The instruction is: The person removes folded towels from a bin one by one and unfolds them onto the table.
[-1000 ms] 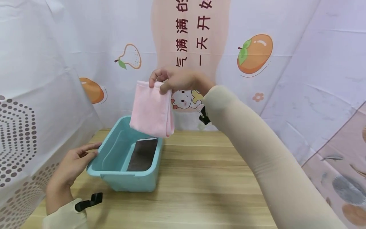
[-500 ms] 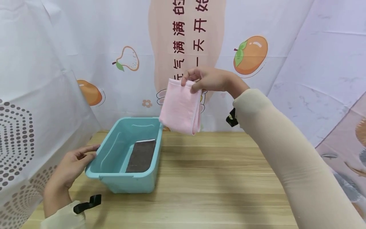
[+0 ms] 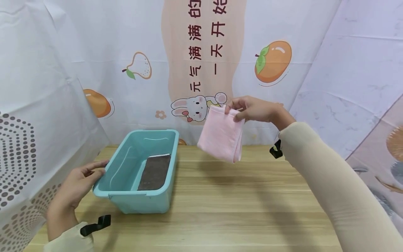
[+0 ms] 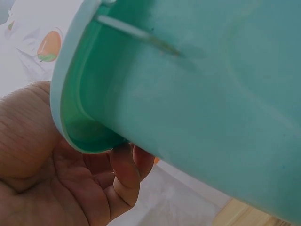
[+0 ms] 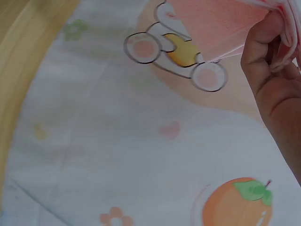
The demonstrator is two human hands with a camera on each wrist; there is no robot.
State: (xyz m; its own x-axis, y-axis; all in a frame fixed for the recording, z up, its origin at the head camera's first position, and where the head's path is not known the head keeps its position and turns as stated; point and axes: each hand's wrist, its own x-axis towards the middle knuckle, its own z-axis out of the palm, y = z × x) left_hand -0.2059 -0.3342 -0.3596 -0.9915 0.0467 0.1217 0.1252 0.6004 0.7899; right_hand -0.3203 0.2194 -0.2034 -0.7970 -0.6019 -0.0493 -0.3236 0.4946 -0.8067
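My right hand point(image 3: 256, 109) pinches a folded pink towel point(image 3: 221, 134) by its top edge. The towel hangs over the table, right of a teal plastic storage bin point(image 3: 141, 201). In the right wrist view, thumb and fingers point(image 5: 265, 35) close on the pink cloth point(image 5: 216, 23). My left hand point(image 3: 73, 183) grips the bin's left rim. From the left wrist, curled fingers point(image 4: 124, 179) show under the rim point(image 4: 59, 94) of the bin. Inside the bin lies a flat, dark brown folded cloth point(image 3: 154, 173) with a pale edge along its far side.
The bin stands on a wood-grain table point(image 3: 220, 217), near its left side. A white printed curtain point(image 3: 141, 101) hangs behind the table, with more cloth at the left and right. A black strap point(image 3: 96, 225) sticks out from the left sleeve.
My right hand has carried the pink towel rightward from over the bin, and lowered it toward the table. The left hand has stayed at the bin's rim.
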